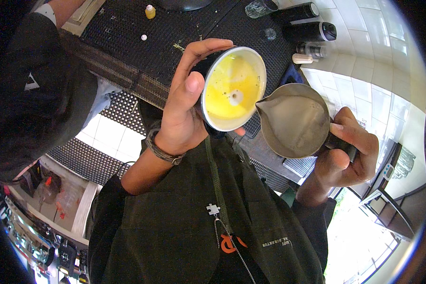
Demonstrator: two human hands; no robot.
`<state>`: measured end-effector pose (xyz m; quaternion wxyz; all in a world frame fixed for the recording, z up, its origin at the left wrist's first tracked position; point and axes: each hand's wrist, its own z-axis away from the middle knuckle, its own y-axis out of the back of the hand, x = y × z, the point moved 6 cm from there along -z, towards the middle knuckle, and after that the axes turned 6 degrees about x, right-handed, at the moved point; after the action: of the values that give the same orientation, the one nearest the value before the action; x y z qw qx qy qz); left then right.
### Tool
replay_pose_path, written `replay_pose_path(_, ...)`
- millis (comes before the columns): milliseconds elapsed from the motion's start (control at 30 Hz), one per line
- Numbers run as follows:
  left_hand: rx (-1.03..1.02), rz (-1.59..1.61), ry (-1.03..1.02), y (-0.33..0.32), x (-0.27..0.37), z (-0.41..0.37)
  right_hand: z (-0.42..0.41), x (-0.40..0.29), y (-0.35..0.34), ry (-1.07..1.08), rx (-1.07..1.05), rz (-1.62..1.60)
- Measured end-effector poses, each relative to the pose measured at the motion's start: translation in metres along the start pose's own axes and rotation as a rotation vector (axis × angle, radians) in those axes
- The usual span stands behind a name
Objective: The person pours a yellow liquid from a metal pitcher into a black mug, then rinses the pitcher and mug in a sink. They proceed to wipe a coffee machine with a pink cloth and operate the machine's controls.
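My left hand (pixel 184 96) holds a dark cup (pixel 262 76) with a white inside, tilted towards the right. Yellow liquid (pixel 223 83) lies in it, with a small white spot around a dark dimple and some paler patches. In my right hand (pixel 351 152) is the handle of a metal milk pitcher (pixel 294 142), its spout at the cup's right rim. Whitish liquid is inside the pitcher. Whether any is flowing from the spout cannot be told.
A small bottle (pixel 150 12) with yellow contents and a white cap (pixel 143 37) sit on the black mat (pixel 124 46). Glasses (pixel 257 9) and dark bottles (pixel 307 32) stand near the tiled wall. Another person's dark sleeve (pixel 39 92) is at the left.
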<state>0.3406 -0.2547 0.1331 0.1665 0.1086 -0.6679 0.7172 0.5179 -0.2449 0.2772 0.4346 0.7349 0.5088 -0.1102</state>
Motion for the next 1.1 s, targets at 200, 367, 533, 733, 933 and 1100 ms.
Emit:
replay_pose_path(200,-0.001,0.027,-0.008,0.000,0.000,0.000,-0.010,-0.011,-0.004,0.043,-0.131,0.080)
replay_pose_path(367,0.000,0.030,-0.012,0.000,0.001,0.000,-0.018,-0.015,-0.010,0.124,-0.235,0.033)
replay_pose_path(533,0.014,0.023,-0.025,0.001,0.001,0.001,-0.023,-0.017,-0.017,0.139,-0.267,0.000)
replay_pose_path(733,-0.006,0.034,-0.031,0.002,0.002,0.001,-0.025,-0.023,-0.027,0.187,-0.207,0.107)
replay_pose_path(933,-0.017,0.037,-0.027,0.003,0.002,0.001,-0.028,-0.024,-0.030,0.141,-0.230,0.131)
replay_pose_path(1100,-0.003,0.045,-0.022,0.003,0.003,0.001,-0.031,-0.024,-0.033,0.189,-0.248,0.111)
